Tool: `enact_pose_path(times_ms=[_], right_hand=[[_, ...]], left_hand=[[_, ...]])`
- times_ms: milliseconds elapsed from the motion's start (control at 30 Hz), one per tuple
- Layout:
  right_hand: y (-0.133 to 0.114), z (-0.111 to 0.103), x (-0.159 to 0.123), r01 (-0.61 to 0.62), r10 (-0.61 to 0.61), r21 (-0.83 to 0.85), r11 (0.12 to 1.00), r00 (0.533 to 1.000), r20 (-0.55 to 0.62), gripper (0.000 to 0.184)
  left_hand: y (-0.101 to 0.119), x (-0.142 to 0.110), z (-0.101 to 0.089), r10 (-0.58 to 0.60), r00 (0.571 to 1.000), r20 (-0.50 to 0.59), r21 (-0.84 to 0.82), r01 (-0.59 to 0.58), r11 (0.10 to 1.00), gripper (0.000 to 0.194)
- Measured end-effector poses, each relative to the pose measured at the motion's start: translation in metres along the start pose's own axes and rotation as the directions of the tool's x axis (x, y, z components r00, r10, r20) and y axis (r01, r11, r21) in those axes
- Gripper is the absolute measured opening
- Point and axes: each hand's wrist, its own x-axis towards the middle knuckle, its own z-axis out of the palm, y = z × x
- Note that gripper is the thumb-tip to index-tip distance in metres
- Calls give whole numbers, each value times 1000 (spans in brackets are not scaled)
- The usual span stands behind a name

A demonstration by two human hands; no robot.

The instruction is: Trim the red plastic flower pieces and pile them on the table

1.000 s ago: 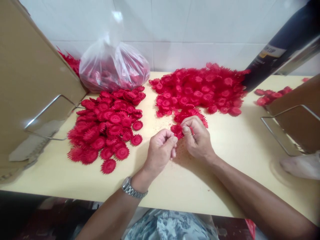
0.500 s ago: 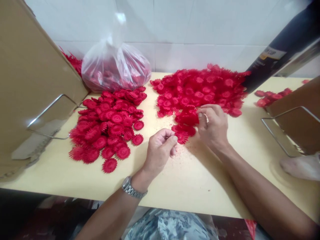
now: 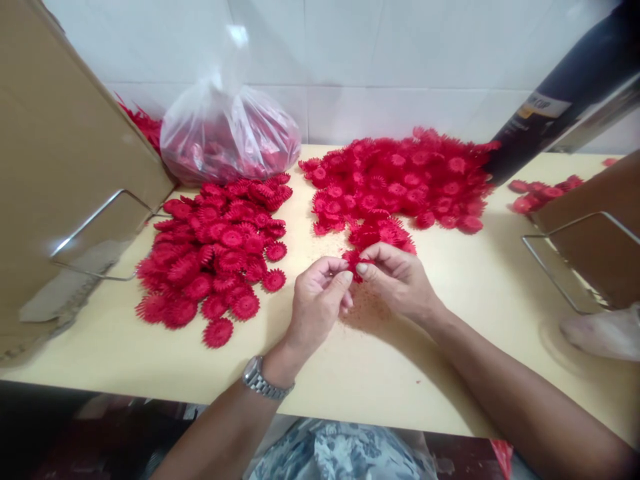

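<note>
My left hand (image 3: 319, 301) and my right hand (image 3: 397, 279) meet at the middle of the pale table (image 3: 400, 373). Both pinch one small red plastic flower piece (image 3: 353, 261) between their fingertips. Just beyond my right hand spreads a big heap of red flower pieces (image 3: 400, 183). A second heap of red flower pieces (image 3: 215, 250) lies to the left of my left hand. Tiny red crumbs dot the table under my hands. A metal watch (image 3: 260, 379) sits on my left wrist.
A clear plastic bag (image 3: 227, 137) of red pieces stands at the back left. Cardboard sheets in wire stands lean at the left (image 3: 65, 167) and right (image 3: 595, 233). A dark tube (image 3: 560, 107) slants at the back right. A few red pieces (image 3: 543, 192) lie behind the right cardboard.
My right hand reached out to the far heap, then came back to my left hand with a red piece. My left hand stayed in place.
</note>
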Motion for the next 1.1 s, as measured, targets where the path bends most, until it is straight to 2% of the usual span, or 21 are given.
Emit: enact_pose_path(times_ms=[167, 400, 533, 667, 833, 967, 1100], right_hand=[[-1, 2, -1, 29, -33, -153, 988, 999, -26, 23], [-1, 7, 0, 56, -78, -294, 954, 995, -62, 37], [-1, 9, -1, 117, -136, -373, 921, 990, -27, 31], [2, 10, -1, 263, -305, -378, 888, 951, -55, 8], [5, 9, 2, 439, -482, -380, 814, 876, -20, 4], [4, 10, 2, 421, -462, -385, 822, 887, -17, 11], [6, 10, 2, 283, -364, -400, 872, 920, -143, 15]], left_hand=[[1, 0, -1, -14, 999, 35, -7, 15, 1000, 12], [-1, 1, 2, -72, 996, 45, -29, 73, 997, 15], [0, 2, 2, -111, 993, 30, -95, 113, 989, 15], [5, 3, 2, -151, 987, 49, -158, 157, 975, 14], [6, 2, 2, -162, 984, 76, -170, 173, 970, 14], [2, 1, 1, -144, 984, 109, -97, 155, 983, 16], [2, 1, 1, -156, 976, 153, -33, 163, 986, 16]])
